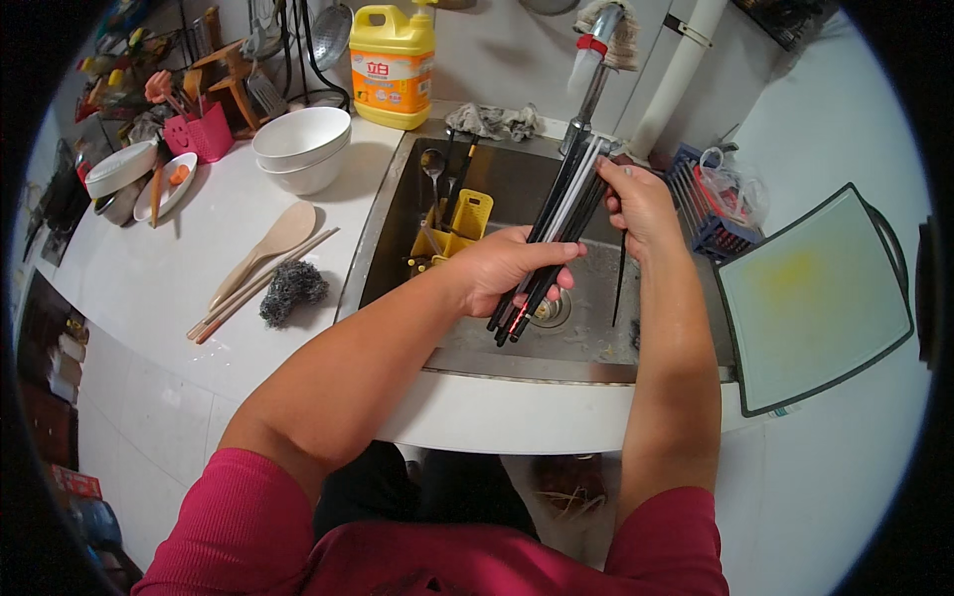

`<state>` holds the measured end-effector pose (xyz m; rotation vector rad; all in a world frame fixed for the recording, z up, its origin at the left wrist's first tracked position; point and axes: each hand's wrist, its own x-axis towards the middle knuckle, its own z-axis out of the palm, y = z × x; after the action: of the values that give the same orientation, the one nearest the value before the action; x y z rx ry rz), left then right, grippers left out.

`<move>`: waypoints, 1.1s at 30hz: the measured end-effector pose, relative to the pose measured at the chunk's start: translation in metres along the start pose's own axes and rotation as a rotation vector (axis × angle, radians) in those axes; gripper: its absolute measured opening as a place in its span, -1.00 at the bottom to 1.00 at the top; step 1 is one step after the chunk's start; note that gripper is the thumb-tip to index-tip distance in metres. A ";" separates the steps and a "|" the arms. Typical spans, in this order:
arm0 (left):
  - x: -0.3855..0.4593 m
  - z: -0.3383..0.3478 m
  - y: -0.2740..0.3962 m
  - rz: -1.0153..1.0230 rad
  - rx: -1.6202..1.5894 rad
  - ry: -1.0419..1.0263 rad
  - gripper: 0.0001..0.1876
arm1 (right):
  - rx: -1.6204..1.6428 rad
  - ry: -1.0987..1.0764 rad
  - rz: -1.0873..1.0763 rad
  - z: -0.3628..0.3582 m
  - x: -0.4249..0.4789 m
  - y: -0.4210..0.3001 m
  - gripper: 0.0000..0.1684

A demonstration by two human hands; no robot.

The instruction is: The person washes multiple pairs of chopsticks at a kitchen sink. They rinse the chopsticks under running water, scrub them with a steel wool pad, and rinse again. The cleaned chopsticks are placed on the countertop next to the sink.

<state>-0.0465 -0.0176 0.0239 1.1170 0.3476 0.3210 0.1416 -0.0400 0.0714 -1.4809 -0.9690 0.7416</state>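
A bundle of chopsticks (pixel 560 201), mostly black with a few white ones, slants over the stainless steel sink (pixel 514 366). My left hand (pixel 503 270) is wrapped around its lower part, with the tips sticking out below my fingers. At the upper end, my right hand (pixel 642 200) has its thumb and fingers close against the bundle. A single thin black chopstick (pixel 620 287) hangs down from my right hand, pointing into the basin. Under the bundle, the sink drain (pixel 553 311) is partly hidden.
A yellow plastic utensil holder (pixel 474 212) stands in the sink's left side, below the faucet (pixel 592 97). Left on the counter are a wooden rice paddle (pixel 272 242), steel wool (pixel 291 292) and stacked white bowls (pixel 304 149). A cutting board (pixel 820 305) lies right.
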 end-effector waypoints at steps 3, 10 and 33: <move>0.002 0.000 -0.002 -0.013 0.018 -0.008 -0.66 | -0.032 0.017 -0.019 0.005 0.000 0.003 -0.67; 0.003 -0.006 -0.001 -0.026 -0.259 -0.111 -0.73 | 0.055 0.015 -0.039 0.012 -0.005 -0.003 -0.70; 0.001 -0.006 0.002 0.119 -0.654 0.128 -0.72 | -0.724 -0.423 -1.164 0.071 -0.084 -0.040 -0.78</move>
<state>-0.0484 -0.0119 0.0237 0.4755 0.2595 0.5657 0.0347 -0.0821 0.0950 -1.0149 -2.2831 -0.2174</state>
